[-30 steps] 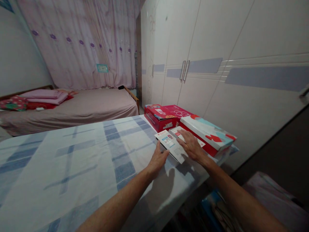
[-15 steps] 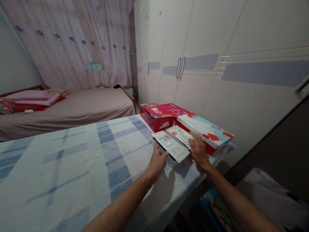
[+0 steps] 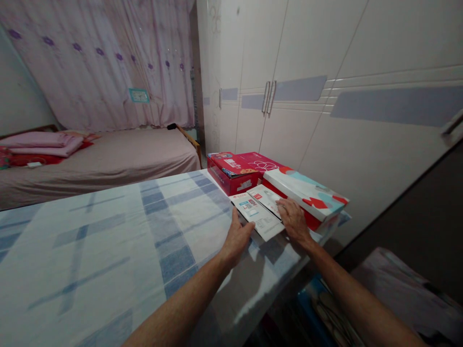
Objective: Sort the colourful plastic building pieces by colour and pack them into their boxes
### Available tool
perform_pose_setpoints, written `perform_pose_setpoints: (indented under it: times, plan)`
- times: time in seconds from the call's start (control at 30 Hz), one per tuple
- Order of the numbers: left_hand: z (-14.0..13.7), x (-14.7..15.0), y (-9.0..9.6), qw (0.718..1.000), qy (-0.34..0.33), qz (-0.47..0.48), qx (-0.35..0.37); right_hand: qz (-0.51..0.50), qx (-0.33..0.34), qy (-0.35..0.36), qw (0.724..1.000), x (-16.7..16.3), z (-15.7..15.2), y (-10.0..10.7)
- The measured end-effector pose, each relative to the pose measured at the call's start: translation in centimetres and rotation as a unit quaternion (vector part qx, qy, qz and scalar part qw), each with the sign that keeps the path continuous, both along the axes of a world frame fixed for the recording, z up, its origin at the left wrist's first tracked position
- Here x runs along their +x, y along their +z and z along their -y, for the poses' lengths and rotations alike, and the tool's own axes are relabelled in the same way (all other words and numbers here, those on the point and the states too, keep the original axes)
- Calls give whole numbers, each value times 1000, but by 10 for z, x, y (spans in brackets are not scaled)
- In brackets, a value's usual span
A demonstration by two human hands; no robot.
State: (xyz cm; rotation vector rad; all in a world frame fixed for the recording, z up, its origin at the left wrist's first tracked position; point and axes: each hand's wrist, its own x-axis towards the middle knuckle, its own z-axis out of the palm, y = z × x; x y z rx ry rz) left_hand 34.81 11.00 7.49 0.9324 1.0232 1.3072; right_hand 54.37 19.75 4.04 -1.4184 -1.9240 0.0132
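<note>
My left hand [image 3: 237, 237] grips the near left edge of a flat white packet [image 3: 257, 216] with small coloured print. Its thumb and a finger sit along that edge. Beside it lies a second flat white packet [image 3: 266, 198] with a red mark, separated by a narrow dark gap. My right hand [image 3: 292, 218] has its bent fingers on the right end of this second packet; the fingertips are partly hidden. Just behind the packets stand a red box [image 3: 231, 173] and a long box with a white, pale blue and red lid [image 3: 307, 192].
A blue-and-white checked cloth [image 3: 108, 241] covers the table. White wardrobe doors [image 3: 296, 125] rise behind the boxes. At the far left is a bed [image 3: 126, 152] with folded pink bedding [image 3: 47, 142]. Pale cloth [image 3: 390, 284] lies low at the right, below the table edge.
The left packet has tipped flatter and come closer to the second one, so the dark strip under its edge is less visible. My right fingers have shifted slightly left.
</note>
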Motion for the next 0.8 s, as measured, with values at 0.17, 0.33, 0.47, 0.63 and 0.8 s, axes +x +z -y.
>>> perform_pose_setpoints:
  times: [0.17, 0.33, 0.47, 0.63, 0.8]
  plan:
    - [2, -14, -7, 986, 22, -160, 44, 23, 40, 10, 999, -11, 14, 19]
    - [23, -77, -32, 839, 62, -521, 147, 144, -33, 121, 982, -44, 30, 48]
    - [50, -133, -51, 722, 52, -677, 130, 227, -98, 172, 954, -68, 30, 52]
    - [74, -160, -58, 661, 17, -743, 104, 260, -138, 171, 940, -75, 27, 42]
    - [77, -157, -54, 657, 12, -748, 99, 267, -138, 156, 941, -77, 28, 40]
